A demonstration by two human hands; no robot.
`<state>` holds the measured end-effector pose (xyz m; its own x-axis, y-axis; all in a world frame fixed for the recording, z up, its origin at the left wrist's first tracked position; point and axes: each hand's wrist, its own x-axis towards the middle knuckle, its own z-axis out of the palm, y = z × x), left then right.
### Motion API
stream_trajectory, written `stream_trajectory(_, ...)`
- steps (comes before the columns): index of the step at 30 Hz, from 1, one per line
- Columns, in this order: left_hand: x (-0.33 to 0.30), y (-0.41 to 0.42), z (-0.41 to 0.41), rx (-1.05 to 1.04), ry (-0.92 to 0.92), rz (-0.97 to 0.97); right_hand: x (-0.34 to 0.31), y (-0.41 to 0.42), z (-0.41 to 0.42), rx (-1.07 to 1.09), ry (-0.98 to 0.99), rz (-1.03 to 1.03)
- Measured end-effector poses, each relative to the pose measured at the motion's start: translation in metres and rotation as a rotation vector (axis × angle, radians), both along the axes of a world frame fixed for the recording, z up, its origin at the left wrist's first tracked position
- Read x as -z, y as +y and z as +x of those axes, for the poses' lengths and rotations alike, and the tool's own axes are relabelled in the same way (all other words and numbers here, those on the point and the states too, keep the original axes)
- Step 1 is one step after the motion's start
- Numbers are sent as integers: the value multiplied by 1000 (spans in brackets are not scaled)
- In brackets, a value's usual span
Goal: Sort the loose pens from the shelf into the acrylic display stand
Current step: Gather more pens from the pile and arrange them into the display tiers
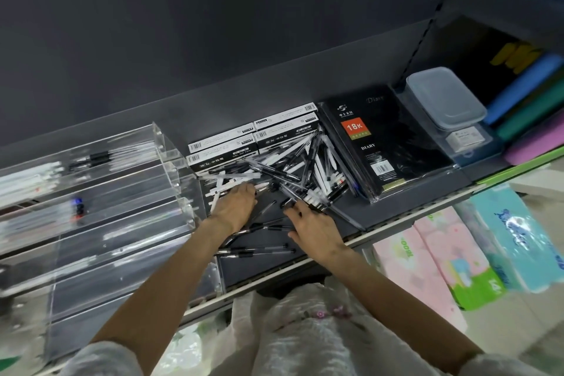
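Dark grey shelf (396, 214) under a matte wall, both hands' grips on pens (274, 168) unclear.

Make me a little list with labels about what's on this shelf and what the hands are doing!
place: a dark shop shelf
pen pile: loose pens heaped in the middle, a few more lying nearer the front edge
left hand: reaching into the pile, fingers among the pens
right hand: fingers on pens at the pile's front
acrylic display stand: left of the pile, some pens already in its tiers
behind pile: boxes of gel ink pens
right of pile: black diary, then a clear plastic container
below the shelf: packs of tissue
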<state>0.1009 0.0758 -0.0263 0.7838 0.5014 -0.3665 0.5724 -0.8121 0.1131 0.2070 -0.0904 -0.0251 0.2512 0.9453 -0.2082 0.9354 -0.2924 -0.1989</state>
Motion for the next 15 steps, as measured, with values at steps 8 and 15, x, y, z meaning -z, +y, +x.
stream_trajectory(8,-67,14,2,-599,-715,-790,2,-3,5,19,22,-10)
stream_trajectory(15,-78,-12,16,-829,-930,-1388,-4,1,25,219,327,211)
